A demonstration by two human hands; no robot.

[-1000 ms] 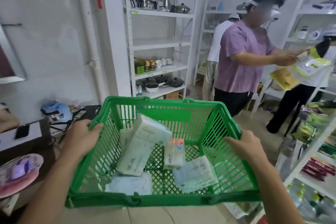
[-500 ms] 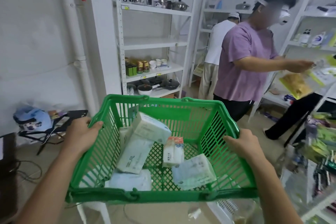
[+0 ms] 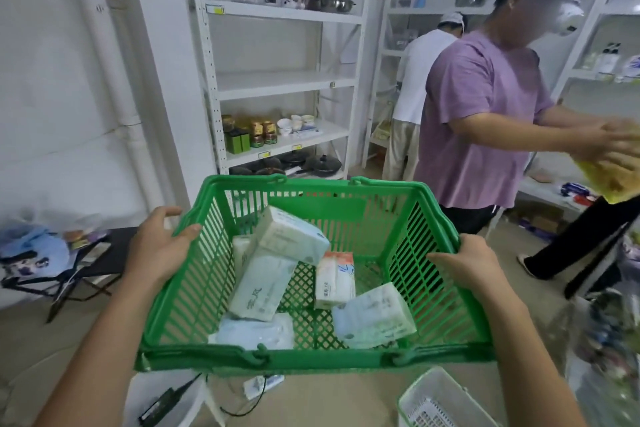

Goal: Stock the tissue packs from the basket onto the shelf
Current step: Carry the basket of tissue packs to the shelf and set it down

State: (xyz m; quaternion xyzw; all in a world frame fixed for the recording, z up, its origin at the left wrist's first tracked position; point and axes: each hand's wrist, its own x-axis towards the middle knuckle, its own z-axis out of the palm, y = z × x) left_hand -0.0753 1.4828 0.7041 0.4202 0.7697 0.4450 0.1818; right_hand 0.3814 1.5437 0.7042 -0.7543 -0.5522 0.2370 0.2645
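I hold a green plastic basket (image 3: 346, 359) up in front of me. My left hand (image 3: 157, 246) grips its left rim and my right hand (image 3: 465, 265) grips its right rim. Inside lie several tissue packs: a white box-shaped pack (image 3: 292, 234) leaning on a long white pack (image 3: 261, 288), a small orange-topped pack (image 3: 334, 279), a pale blue pack (image 3: 374, 317) and a soft pack (image 3: 252, 331) at the front. Straight ahead stands a white shelf unit (image 3: 284, 81) with one bare middle board.
A person in a purple shirt (image 3: 481, 114) stands close on the right, handling a yellow bag (image 3: 609, 173). Another person in white (image 3: 415, 80) is farther back. A folding stool with clutter (image 3: 65, 260) is at left. A white crate (image 3: 440, 402) lies on the floor below.
The view has swung to the right and closer to the white shelf unit. Both hands keep the same grip on the basket. The person in purple has leaned farther right.
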